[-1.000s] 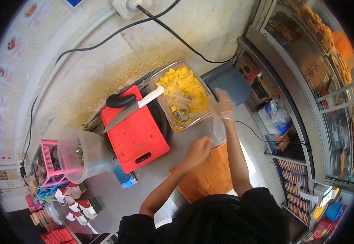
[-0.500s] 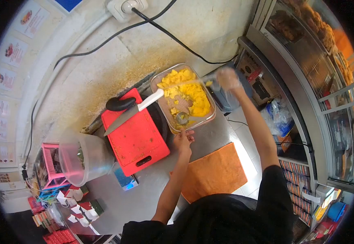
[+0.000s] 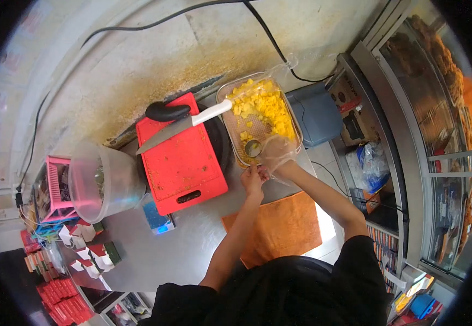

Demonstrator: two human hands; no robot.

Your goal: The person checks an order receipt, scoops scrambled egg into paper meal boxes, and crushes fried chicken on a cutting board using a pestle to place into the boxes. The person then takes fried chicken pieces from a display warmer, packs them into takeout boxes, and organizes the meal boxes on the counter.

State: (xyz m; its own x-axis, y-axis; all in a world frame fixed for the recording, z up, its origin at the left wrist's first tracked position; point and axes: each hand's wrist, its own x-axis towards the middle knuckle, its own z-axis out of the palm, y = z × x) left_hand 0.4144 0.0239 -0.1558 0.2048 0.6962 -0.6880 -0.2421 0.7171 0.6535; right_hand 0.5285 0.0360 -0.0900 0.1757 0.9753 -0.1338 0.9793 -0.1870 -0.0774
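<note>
A clear rectangular tray (image 3: 225, 137) holds chopped yellow pieces (image 3: 268, 106) and a small round metal cup (image 3: 252, 148). Thin clear plastic film (image 3: 286, 67) trails past the tray's back edge and shows again around my right hand (image 3: 278, 152). That hand, slightly blurred, is over the front right corner with its fingers closed on the film. My left hand (image 3: 253, 178) is at the front rim, fingers curled; what they pinch is hidden. A white-handled knife (image 3: 165, 134) lies across the red cutting board (image 3: 184, 168), its handle end reaching the tray. A dark, long object (image 3: 167, 112) rests behind the blade.
An orange cloth (image 3: 279, 228) lies at the counter's front edge. Left of the board stand a clear plastic tub (image 3: 105, 182), a phone-like blue object (image 3: 157, 217) and a pink basket (image 3: 58, 182). A grey-blue bin (image 3: 314, 114) and a glass display case (image 3: 447, 136) are on the right.
My right hand has swung from beyond the tray's right side to its front right corner, bringing the plastic film along. My left hand stays at the front rim. The view has shifted slightly.
</note>
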